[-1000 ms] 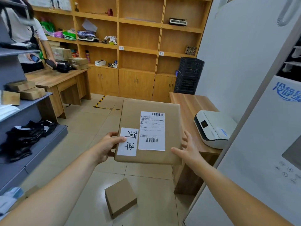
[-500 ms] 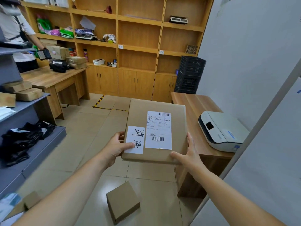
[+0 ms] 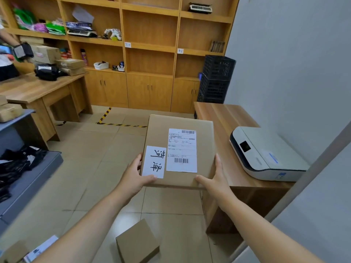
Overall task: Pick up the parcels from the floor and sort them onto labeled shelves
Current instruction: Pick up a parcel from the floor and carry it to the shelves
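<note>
Hands, left (image 3: 133, 177) and right (image 3: 216, 179), grip clenched on flat rectangular matte cardboard parcel (image 3: 180, 149).

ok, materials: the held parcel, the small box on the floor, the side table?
Held parcel: matte brown cardboard by its look, with folded edges and two white paper labels. Small box on the floor: same plain brown cardboard, no label showing. Side table: wood-grain surface with a slight sheen, probably laminate over board; solid wood cannot be ruled out.
</note>
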`<state>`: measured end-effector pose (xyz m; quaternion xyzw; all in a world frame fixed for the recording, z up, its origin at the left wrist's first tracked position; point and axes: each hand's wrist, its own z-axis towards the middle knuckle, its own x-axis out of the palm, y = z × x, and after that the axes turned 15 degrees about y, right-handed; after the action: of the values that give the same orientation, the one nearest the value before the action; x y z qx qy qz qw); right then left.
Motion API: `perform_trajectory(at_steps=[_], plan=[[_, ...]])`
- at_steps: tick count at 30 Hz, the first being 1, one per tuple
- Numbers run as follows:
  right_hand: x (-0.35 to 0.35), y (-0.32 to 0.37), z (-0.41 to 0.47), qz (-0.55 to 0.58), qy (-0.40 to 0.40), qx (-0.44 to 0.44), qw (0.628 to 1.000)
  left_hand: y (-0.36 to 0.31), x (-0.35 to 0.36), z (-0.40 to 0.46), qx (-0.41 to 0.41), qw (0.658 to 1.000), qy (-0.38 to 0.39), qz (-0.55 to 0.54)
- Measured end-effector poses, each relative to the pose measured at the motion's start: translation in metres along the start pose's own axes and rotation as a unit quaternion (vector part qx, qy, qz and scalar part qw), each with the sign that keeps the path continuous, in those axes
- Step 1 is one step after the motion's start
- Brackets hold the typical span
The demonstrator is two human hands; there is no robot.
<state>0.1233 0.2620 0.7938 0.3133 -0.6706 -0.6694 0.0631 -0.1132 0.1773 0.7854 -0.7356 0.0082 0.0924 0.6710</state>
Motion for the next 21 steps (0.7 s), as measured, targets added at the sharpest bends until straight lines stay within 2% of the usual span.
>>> perform_trajectory(at_steps=[4, 12, 21], plan=[[-0.025, -0.009, 0.069, 0.002, 0.008, -0.003, 1.000, -0.002, 0.002, 0.068, 0.006, 0.998, -0.029, 0.047], [-0.087, -0.007, 0.212, -0.026, 0.019, -0.032, 0.999, -0.018, 0.008, 0.214, 0.007, 0.995, -0.071, 0.065], [-0.113, -0.007, 0.331, -0.049, 0.042, -0.051, 0.997, -0.024, -0.012, 0.324, -0.003, 0.993, -0.095, 0.072]])
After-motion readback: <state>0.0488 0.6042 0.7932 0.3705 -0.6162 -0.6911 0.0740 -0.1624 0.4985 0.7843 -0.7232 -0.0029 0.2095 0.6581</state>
